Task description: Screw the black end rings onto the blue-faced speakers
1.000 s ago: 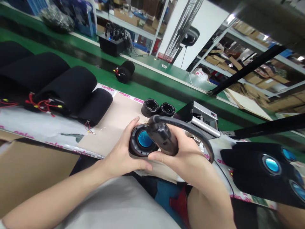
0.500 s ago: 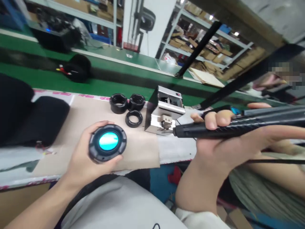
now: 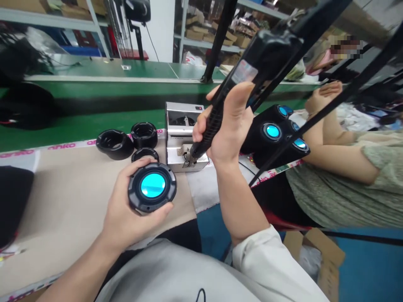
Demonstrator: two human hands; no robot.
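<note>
My left hand (image 3: 126, 201) is wrapped round a black ring-shaped housing with a shiny blue disc (image 3: 153, 186) in its middle, held above the brown sheet. In my right hand (image 3: 231, 126) is a black electric screwdriver (image 3: 217, 113), tilted with its tip pointing down. That tip is at the front pick-up block of a silver screw feeder (image 3: 185, 130); whether it touches a screw cannot be seen. Just behind my left hand are three black rings, a left ring (image 3: 115, 144), a right ring (image 3: 144, 135) and a smaller ring (image 3: 145, 154) partly hidden by the housing.
Black units with blue discs (image 3: 272, 131) stand to the right, beside a co-worker's arms (image 3: 333, 138). A dark padded piece (image 3: 14, 201) lies at the left on the bench. Behind runs a green belt (image 3: 82, 100); a black post (image 3: 217, 42) rises from it. An open carton (image 3: 327, 256) is below right.
The screwdriver has swung from nearly level to a steep tilt, and its tip has come to the screw feeder. My view has turned right. The left hand still holds the housing.
</note>
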